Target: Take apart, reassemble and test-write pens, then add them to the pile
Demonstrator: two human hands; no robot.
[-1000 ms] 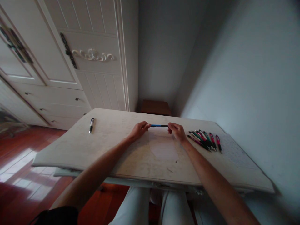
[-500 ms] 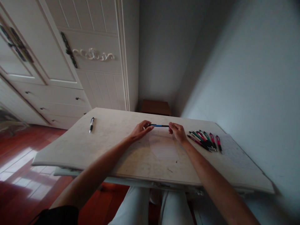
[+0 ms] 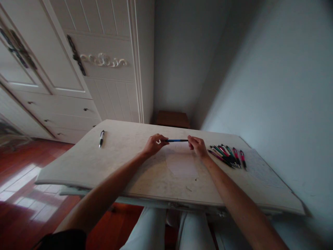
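Between my two hands a blue and black pen (image 3: 177, 140) lies level, just above a sheet of paper (image 3: 182, 163). My left hand (image 3: 155, 144) pinches its left end between thumb and fingers. The right end is in the closed fingers of my right hand (image 3: 197, 144), which hide its tip. To the right of that hand is a loose pile of several pens (image 3: 225, 155), with pink, green and black barrels. A single white and black pen (image 3: 102, 139) lies alone on the left of the table.
The white table (image 3: 85, 166) has a worn, stained top. Another written sheet (image 3: 265, 170) lies at its right side. A pale wall (image 3: 286, 86) runs along the right, a white wardrobe (image 3: 111, 93) stands behind on the left, and a brown box-like piece (image 3: 173, 118) is beyond the far edge.
My left thumb and fingers have closed together on the pen's left end, and that hand has shifted slightly left. The right hand, still gripping the other end, has barely moved.
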